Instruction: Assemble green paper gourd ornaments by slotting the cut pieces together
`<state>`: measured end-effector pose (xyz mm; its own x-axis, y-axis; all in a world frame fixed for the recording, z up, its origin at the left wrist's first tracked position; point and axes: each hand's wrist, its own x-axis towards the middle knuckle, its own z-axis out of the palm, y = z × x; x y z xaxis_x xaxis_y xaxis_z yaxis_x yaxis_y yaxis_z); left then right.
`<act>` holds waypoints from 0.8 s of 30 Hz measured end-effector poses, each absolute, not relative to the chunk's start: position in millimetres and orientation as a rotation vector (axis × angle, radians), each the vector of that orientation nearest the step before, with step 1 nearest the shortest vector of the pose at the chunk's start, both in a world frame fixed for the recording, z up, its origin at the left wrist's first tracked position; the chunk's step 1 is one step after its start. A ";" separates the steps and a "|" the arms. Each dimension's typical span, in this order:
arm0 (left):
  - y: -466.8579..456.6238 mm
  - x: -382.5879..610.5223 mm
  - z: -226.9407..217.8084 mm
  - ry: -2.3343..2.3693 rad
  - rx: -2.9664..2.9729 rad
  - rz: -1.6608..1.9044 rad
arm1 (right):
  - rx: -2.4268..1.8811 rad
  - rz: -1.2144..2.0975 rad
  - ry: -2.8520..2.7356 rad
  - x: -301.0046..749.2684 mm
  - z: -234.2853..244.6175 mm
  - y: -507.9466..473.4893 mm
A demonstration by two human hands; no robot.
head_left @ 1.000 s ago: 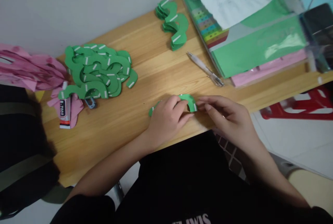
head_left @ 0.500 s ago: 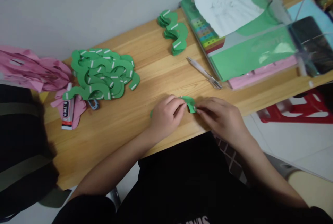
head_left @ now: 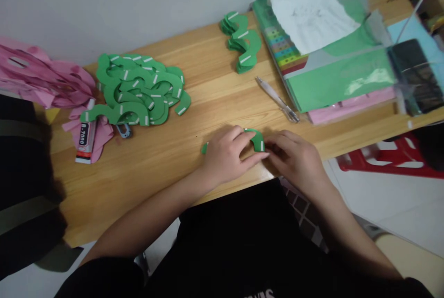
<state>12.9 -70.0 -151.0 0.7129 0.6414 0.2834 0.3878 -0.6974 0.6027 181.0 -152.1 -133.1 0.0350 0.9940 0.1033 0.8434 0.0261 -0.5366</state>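
Observation:
A green curved paper piece [head_left: 257, 139] with white tape strips lies on the wooden table [head_left: 180, 168] near its front edge. My left hand [head_left: 227, 155] lies over its left part with the fingers curled and pressing it down. My right hand [head_left: 294, 159] pinches the right end of the same piece. A green tip shows left of my left hand.
A heap of green curved pieces [head_left: 138, 90] lies at the left, a smaller stack [head_left: 243, 41] at the back. Pink paper scraps [head_left: 38, 81], a glue tube [head_left: 82, 141], a pen [head_left: 277, 100], and a clear folder of coloured sheets [head_left: 333, 57] with white tissue.
My right hand has closed in on the green piece's right end and my left hand has curled more over it. The view has shifted slightly.

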 end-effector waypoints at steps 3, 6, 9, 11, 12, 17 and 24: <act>-70.6 13.8 -150.9 0.797 2.490 0.645 | -1.885 0.408 -1.864 179.1 -134.1 -153.0; -70.8 14.5 -152.3 0.836 2.499 0.620 | -1.919 0.386 -1.868 177.6 -134.7 -153.2; -70.7 14.5 -153.5 0.848 2.499 0.606 | -1.925 0.365 -1.871 177.2 -134.2 -152.7; -70.6 14.3 -153.5 0.854 2.502 0.593 | -1.915 0.371 -1.863 177.2 -133.6 -152.6; -70.5 14.2 -153.3 0.854 2.499 0.585 | -1.912 0.378 -1.855 177.1 -133.4 -152.8; -70.1 14.7 -151.2 0.846 2.500 0.584 | -1.891 0.358 -1.838 176.9 -133.7 -154.6; -70.2 14.6 -150.4 0.847 2.492 0.587 | -1.850 0.402 -1.830 178.3 -134.4 -153.2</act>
